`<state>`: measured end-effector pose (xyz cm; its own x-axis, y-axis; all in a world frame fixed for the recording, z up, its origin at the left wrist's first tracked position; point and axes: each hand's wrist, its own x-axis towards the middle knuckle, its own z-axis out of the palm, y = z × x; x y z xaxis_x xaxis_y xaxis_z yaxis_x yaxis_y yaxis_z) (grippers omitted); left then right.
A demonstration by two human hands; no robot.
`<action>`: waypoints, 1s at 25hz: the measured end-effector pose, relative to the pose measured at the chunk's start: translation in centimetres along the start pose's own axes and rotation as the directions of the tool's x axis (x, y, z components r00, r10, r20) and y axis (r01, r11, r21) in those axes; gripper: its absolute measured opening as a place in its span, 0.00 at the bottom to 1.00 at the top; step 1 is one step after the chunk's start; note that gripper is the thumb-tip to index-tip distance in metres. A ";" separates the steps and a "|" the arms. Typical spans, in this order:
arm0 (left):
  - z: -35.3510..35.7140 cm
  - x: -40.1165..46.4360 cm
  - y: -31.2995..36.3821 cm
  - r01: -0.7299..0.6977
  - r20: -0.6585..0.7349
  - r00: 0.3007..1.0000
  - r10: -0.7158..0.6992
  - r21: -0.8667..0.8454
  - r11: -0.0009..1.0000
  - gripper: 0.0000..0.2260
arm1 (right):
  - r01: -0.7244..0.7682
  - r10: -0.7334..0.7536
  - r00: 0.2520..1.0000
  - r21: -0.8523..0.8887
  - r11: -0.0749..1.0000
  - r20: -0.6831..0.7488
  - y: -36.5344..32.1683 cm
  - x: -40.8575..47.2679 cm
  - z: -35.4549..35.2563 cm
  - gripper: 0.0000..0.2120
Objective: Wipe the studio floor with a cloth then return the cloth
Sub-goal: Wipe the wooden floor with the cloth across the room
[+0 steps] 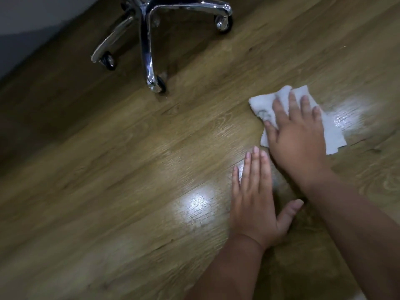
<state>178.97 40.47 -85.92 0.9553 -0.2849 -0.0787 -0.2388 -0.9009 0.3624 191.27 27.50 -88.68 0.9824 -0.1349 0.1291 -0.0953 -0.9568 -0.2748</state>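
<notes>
A white cloth lies crumpled on the wooden plank floor at the right of the view. My right hand presses flat on top of it with straight, spread fingers, covering its middle. My left hand rests flat on the bare floor just in front of the cloth, fingers straight and thumb out to the right. It holds nothing. Both forearms come in from the lower right.
The chrome star base of an office chair with black castors stands at the top, left of the cloth. A pale wall meets the floor at the top left. Bright light reflections show on the floor planks.
</notes>
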 end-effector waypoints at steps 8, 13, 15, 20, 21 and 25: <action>0.1 0.2 0.2 0.020 0.022 1.000 -0.021 0.045 0.999 0.42 | 0.029 -0.031 0.997 0.029 0.999 0.067 -0.2 -1.9 -0.7 0.27; 0.3 0.2 0.2 0.016 -0.009 1.000 -0.016 0.001 1.000 0.41 | 0.019 -0.021 0.996 0.019 1.000 0.091 -0.7 -2.8 -0.9 0.29; 0.3 0.1 -0.2 0.002 -0.024 1.000 -0.003 -0.045 0.999 0.41 | 0.006 -0.005 0.993 -0.006 1.000 0.117 -1.2 -3.4 -0.8 0.29; -0.6 -0.7 -0.9 -0.032 -0.119 0.993 0.009 -0.195 0.980 0.39 | -0.037 0.048 0.987 -0.076 0.996 0.150 -3.4 -4.9 -1.0 0.30; -1.1 -1.1 -1.9 -0.025 -0.134 0.991 -0.001 -0.196 0.980 0.36 | -0.044 0.059 0.985 -0.092 0.995 0.164 -4.5 -5.4 -0.8 0.30; -3.7 -3.9 -10.5 0.088 -0.241 0.965 -0.107 -0.087 0.992 0.28 | -0.043 0.041 0.994 0.016 0.999 0.102 -9.5 -8.8 -0.1 0.28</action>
<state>178.43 52.23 -85.94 0.9890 -0.0995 0.1096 -0.1377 -0.8905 0.4337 183.54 37.70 -87.07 0.9889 -0.1471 0.0200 -0.1347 -0.9459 -0.2953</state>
